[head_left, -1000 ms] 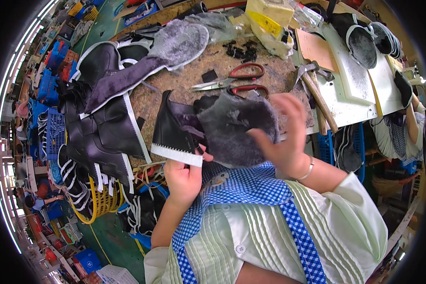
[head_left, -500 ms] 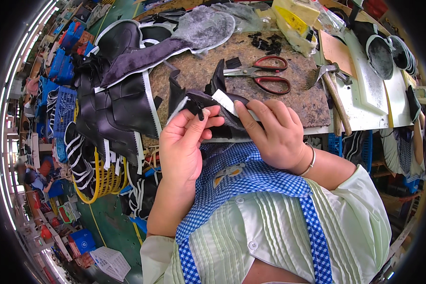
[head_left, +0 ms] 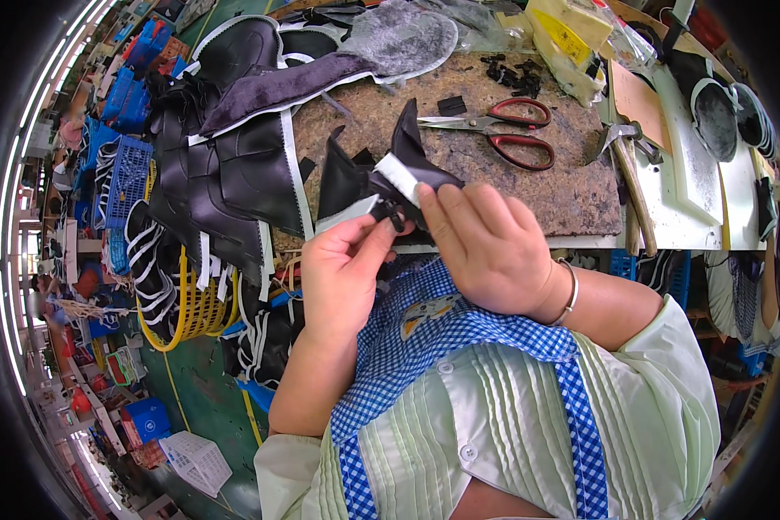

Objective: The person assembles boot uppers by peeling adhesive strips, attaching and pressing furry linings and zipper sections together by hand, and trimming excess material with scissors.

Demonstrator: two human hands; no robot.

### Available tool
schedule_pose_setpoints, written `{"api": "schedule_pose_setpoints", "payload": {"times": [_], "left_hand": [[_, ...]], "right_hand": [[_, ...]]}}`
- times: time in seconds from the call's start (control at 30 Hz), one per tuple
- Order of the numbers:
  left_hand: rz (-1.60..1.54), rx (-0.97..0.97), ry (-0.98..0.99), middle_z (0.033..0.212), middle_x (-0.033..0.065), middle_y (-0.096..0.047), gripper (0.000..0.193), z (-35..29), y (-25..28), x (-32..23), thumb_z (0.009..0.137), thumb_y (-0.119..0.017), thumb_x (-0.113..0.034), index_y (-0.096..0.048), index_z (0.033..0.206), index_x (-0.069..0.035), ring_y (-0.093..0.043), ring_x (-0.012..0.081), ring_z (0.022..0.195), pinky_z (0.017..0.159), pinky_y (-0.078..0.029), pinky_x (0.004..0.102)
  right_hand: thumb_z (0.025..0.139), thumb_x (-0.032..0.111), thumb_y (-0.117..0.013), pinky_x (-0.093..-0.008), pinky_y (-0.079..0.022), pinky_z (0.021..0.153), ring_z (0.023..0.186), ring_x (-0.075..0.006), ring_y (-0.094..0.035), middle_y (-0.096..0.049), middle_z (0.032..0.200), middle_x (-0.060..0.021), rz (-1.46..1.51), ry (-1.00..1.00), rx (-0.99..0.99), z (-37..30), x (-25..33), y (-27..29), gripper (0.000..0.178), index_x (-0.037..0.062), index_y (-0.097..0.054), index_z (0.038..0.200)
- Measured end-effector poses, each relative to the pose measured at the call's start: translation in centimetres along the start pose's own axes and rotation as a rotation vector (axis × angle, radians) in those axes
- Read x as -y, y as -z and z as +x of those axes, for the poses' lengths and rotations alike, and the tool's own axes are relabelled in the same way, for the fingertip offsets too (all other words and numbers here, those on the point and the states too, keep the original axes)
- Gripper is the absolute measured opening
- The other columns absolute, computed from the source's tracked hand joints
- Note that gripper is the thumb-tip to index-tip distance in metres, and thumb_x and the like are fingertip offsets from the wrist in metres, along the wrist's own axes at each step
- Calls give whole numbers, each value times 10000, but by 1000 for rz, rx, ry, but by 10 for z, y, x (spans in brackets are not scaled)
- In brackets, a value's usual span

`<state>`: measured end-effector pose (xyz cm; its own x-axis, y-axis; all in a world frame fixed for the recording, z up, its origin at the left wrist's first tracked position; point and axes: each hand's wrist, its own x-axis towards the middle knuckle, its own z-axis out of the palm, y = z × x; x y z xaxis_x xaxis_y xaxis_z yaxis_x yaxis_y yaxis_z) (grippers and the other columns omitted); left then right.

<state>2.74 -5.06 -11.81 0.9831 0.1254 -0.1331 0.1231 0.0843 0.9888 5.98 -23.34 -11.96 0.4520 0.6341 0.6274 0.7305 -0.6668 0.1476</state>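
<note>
A black leather shoe upper (head_left: 420,156) with white edging and raised pointed flaps is between my hands at the table's front edge. My left hand (head_left: 348,264) is closed, its thumb and fingers pinching the upper's edge beside a small black part that I cannot make out. Fingers of my right hand (head_left: 490,243) are closed on the upper's other side, their tips at the lower end of a white strip (head_left: 396,178). The upper's underside is hidden by the hands. Beyond it lie scissors (head_left: 494,130) with red handles, blades slightly apart.
Stacked black leather uppers (head_left: 234,186) and a fur-lined piece (head_left: 303,82) cover the left side. Black scraps (head_left: 511,76) lie at the back of the worn board (head_left: 563,195). To the right is a hammer (head_left: 628,173) with a wooden handle. A yellow basket (head_left: 195,303) stands at lower left.
The upper has turned and opened, showing more smooth black leather. Its white strip now stands steeper. My right hand has shifted slightly left, and my left hand has tipped inward.
</note>
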Motion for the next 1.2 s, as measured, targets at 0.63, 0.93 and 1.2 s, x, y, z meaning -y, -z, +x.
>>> {"api": "schedule_pose_setpoints", "payload": {"times": [0.63,0.93,1.2], "left_hand": [[-67,-57,62,845,47,-695,61,5,2,2,888,-656,-22,-674,919,27,-603,65,713,651,-478,198],[-66,-82,25,747,8,-642,30,0,3,3,869,-673,-14,-670,882,13,-547,57,651,612,-433,190],[-167,-106,25,772,-6,-629,54,1,9,-2,885,-647,-47,-641,937,-36,-498,44,621,565,-368,178]], "right_hand": [[657,154,-570,-246,-373,566,808,-166,-547,-626,1003,-115,132,120,91,11,2,1,462,-83,-653,1044],[645,145,-573,-242,-389,569,811,-172,-559,-636,1009,-140,127,161,48,12,7,-1,454,-81,-659,1030],[724,196,-564,-269,-437,707,1013,-231,-574,-628,1082,-115,142,111,-216,4,4,-11,334,24,-676,987]]}}
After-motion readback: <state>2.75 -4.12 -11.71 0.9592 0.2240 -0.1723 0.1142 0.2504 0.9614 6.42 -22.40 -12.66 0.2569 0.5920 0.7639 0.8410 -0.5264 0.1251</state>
